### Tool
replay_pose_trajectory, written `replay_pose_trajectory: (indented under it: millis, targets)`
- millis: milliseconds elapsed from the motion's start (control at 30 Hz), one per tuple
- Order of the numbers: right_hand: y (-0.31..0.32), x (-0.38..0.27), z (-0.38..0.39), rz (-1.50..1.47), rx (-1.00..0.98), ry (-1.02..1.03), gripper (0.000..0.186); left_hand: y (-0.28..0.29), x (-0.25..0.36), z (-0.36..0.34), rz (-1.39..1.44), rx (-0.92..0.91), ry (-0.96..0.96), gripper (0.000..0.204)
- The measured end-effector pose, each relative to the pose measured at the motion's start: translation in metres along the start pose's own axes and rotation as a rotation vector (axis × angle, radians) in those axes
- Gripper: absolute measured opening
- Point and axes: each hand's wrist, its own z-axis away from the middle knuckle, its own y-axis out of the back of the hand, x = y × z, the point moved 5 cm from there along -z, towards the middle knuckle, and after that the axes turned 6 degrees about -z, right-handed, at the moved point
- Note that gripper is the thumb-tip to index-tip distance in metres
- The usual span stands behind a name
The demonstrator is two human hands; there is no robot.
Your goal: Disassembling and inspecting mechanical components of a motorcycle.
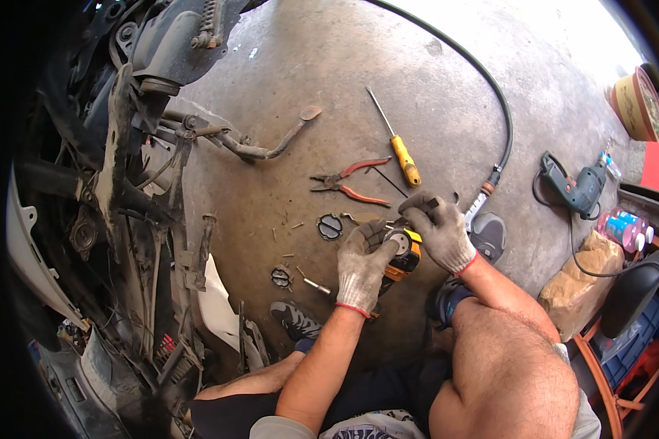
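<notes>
Both my hands wear grey work gloves with red cuffs. My left hand is closed around a black and yellow cordless power driver, its thumb against the tool's rounded end. Close to the tool's far end, my right hand has its fingers pinched together; whatever is between them is too small to make out. A socket bit lies on the floor left of my left hand. Beyond it are two dark round metal parts, one ring-shaped and one smaller, with several small screws scattered around.
Red-handled pliers, a yellow-handled screwdriver and a thin black rod lie ahead. A black hose ends near my right shoe. A stripped motorcycle fills the left; a corded drill lies right.
</notes>
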Motion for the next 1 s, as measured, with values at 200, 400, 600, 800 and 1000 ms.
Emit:
replay_pose_trajectory:
  millis: [200, 400, 600, 800, 1000]
  targets:
    - [-0.002, 0.000, 0.002, -0.046, -0.047, -0.049, 0.018, -0.004, 0.001, -0.001, -0.010, -0.008, 0.033, 0.048]
    - [-0.001, 0.006, -0.001, -0.168, 0.013, -0.068, 0.017, -0.001, 0.002, -0.001, -0.008, 0.007, 0.004, 0.048]
    - [0.008, 0.011, -0.002, -0.153, 0.155, -0.024, 0.017, 0.007, 0.000, 0.000, 0.045, 0.003, 0.019, 0.054]
    - [-0.004, -0.006, 0.002, 0.306, -0.112, 0.058, 0.021, 0.005, -0.001, -0.010, 0.136, -0.054, -0.001, 0.043]
    - [-0.020, -0.003, 0.001, 0.279, -0.253, -0.107, 0.022, 0.015, -0.013, -0.013, 0.089, -0.040, -0.034, 0.041]
